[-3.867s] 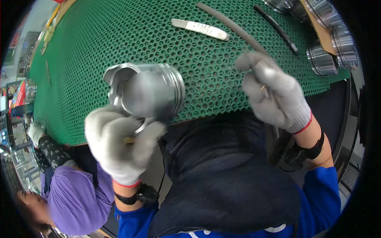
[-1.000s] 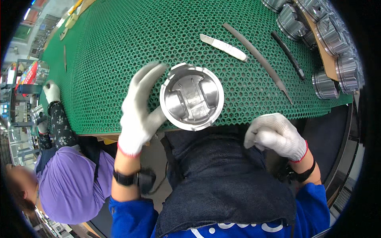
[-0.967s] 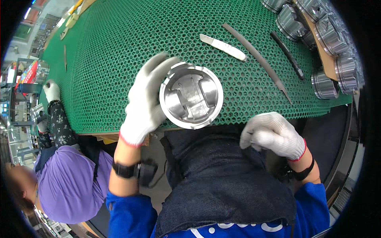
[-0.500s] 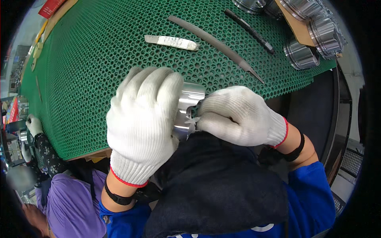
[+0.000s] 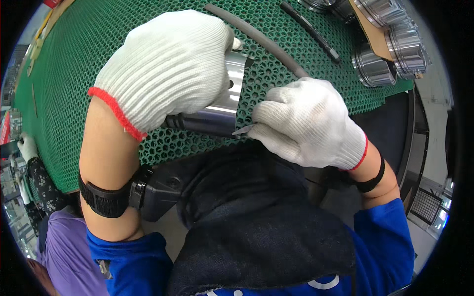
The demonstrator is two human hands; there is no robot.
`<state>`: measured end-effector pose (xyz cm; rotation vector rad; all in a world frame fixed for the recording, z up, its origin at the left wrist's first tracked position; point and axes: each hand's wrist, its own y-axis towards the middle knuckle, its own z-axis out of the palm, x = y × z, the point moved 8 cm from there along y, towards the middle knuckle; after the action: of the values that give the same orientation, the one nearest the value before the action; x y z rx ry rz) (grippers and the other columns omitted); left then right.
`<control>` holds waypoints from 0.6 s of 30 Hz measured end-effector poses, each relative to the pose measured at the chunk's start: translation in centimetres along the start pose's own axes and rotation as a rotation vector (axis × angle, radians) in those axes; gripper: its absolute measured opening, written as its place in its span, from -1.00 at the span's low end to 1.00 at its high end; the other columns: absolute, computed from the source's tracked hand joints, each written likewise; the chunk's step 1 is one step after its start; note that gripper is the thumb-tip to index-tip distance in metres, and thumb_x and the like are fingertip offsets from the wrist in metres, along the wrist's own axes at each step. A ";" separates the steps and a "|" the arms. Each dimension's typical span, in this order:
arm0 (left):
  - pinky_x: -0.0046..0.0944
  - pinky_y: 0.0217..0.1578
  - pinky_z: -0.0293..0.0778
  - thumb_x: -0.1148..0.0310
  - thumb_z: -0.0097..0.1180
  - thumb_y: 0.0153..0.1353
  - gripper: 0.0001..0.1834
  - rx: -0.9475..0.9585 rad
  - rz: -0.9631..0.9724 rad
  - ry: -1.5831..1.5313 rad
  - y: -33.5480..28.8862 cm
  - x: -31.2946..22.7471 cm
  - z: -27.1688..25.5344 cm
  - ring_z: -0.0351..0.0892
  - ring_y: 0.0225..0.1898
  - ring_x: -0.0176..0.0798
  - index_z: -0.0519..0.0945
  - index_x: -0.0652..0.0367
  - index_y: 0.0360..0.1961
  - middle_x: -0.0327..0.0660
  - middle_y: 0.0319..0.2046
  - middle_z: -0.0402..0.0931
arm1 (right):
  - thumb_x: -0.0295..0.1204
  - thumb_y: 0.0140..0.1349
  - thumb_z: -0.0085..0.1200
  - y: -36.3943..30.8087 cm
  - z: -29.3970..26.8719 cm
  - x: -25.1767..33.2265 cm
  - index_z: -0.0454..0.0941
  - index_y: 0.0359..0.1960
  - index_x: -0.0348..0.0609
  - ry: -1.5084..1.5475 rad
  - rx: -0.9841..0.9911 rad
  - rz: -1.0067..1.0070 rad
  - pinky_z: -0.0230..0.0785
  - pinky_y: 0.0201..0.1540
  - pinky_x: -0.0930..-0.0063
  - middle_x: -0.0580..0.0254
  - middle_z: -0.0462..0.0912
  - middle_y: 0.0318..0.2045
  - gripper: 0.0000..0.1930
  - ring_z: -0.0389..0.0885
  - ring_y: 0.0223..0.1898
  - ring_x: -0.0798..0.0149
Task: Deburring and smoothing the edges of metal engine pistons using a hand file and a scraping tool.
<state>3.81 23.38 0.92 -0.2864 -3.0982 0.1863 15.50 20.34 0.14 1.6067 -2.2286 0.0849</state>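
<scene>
My left hand (image 5: 168, 69), in a white knit glove with a red cuff, is wrapped over a shiny metal piston (image 5: 231, 101). The piston lies on its side just above the green mat, its open end facing right. In my right hand (image 5: 308, 123), gloved alike, a small pointed metal blade (image 5: 243, 129) is pinched between thumb and fingers. Its tip is at the lower edge of the piston's rim; whether it touches I cannot tell. The blade's handle is hidden in the glove. Past my left fingers shows the whitish end of a wrapped tool (image 5: 237, 44).
The green honeycomb mat (image 5: 266, 74) covers the bench. A long grey file (image 5: 261, 38) and a black rod-like tool (image 5: 311, 32) lie on it. Several pistons (image 5: 373, 66) stand at the far right with a cardboard sheet (image 5: 374, 37). A co-worker's gloved hand (image 5: 28, 148) is at the left.
My left hand has swung up and over, turning the piston so its side and rim show more. The wrapped tool is now mostly hidden behind it. My right hand has shifted slightly.
</scene>
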 end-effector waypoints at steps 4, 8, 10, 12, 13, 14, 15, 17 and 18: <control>-0.08 -0.11 0.61 0.42 0.38 -0.20 -0.49 0.004 -0.006 -0.041 -0.6 -1.3 -0.6 0.69 -0.21 0.04 0.65 0.21 -0.09 0.02 -0.29 0.66 | -0.15 0.24 0.13 0.0 0.3 0.3 0.56 -0.48 -0.03 -0.079 0.075 -0.032 0.50 -0.50 0.23 0.25 0.57 -0.63 -0.74 0.64 -0.58 0.13; -0.09 -0.09 0.60 0.40 0.36 -0.16 -0.52 -0.047 -0.078 -0.051 -1.6 -0.5 -0.3 0.68 -0.18 0.06 0.65 0.18 -0.09 0.01 -0.29 0.66 | -0.14 0.25 0.12 -0.3 1.7 0.7 0.56 -0.48 -0.05 -0.125 0.181 -0.019 0.50 -0.50 0.20 0.21 0.57 -0.63 -0.72 0.65 -0.56 0.10; -0.08 -0.10 0.59 0.40 0.34 -0.13 -0.51 -0.313 0.108 -0.086 -3.2 -1.4 -1.7 0.67 -0.18 0.07 0.64 0.15 -0.06 0.02 -0.27 0.65 | -0.14 0.26 0.09 -0.4 2.1 0.9 0.58 -0.48 -0.07 -0.141 0.275 0.026 0.53 -0.46 0.19 0.17 0.59 -0.60 -0.71 0.67 -0.53 0.09; -0.14 -0.04 0.59 0.44 0.32 -0.07 -0.45 -0.214 0.115 -0.089 -4.4 -0.9 0.0 0.68 -0.11 0.00 0.58 0.19 0.05 0.02 -0.10 0.63 | -0.15 0.28 0.07 -1.5 4.6 0.8 0.59 -0.49 -0.08 -0.087 0.569 0.070 0.55 -0.41 0.20 0.12 0.62 -0.58 -0.70 0.69 -0.50 0.08; -0.15 0.01 0.59 0.45 0.29 0.00 -0.43 -0.411 0.117 -0.373 -5.8 1.1 0.4 0.66 -0.05 -0.01 0.51 0.24 0.12 0.03 -0.02 0.59 | -0.17 0.26 0.10 -1.9 4.5 0.8 0.65 -0.45 -0.08 -0.043 0.586 0.108 0.57 -0.37 0.22 0.13 0.65 -0.50 -0.72 0.70 -0.43 0.08; -0.15 0.06 0.59 0.47 0.26 0.06 -0.40 -0.605 0.091 -0.639 -8.2 3.8 0.6 0.65 0.00 -0.03 0.45 0.28 0.18 0.04 0.06 0.55 | -0.17 0.26 0.10 -2.1 4.7 0.0 0.65 -0.45 -0.08 -0.053 0.574 0.070 0.57 -0.37 0.22 0.13 0.65 -0.50 -0.72 0.70 -0.43 0.08; -0.10 0.13 0.56 0.46 0.13 0.21 -0.39 -0.658 -0.053 -0.879 -10.0 6.1 2.6 0.57 0.10 -0.02 0.30 0.34 0.29 0.05 0.15 0.46 | -0.16 0.24 0.13 -2.3 2.5 -1.4 0.66 -0.38 -0.08 -0.018 0.131 0.001 0.57 -0.34 0.22 0.14 0.66 -0.45 -0.74 0.70 -0.40 0.06; -0.17 0.09 0.57 0.54 0.11 0.26 -0.34 -0.881 -0.458 -1.431 -14.0 9.4 8.6 0.57 0.09 -0.06 0.14 0.38 0.34 0.12 0.13 0.45 | -0.16 0.20 0.18 -3.1 -0.7 -3.9 0.66 -0.20 -0.05 -0.015 -0.242 0.136 0.56 -0.30 0.21 0.17 0.66 -0.35 -0.73 0.69 -0.33 0.03; -0.09 0.17 0.50 0.49 0.23 0.19 -0.19 -1.003 -0.564 -1.681 -15.0 6.5 8.3 0.47 0.19 -0.07 0.05 0.36 0.38 0.10 0.23 0.34 | -0.16 0.18 0.20 -2.6 -0.7 -6.0 0.64 -0.09 -0.02 -0.038 -0.161 0.336 0.56 -0.27 0.20 0.18 0.65 -0.29 -0.67 0.68 -0.30 0.02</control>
<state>-5.55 9.01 -5.37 1.5137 -3.9159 -2.1963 19.70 24.99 -1.75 1.1502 -2.4464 -0.0331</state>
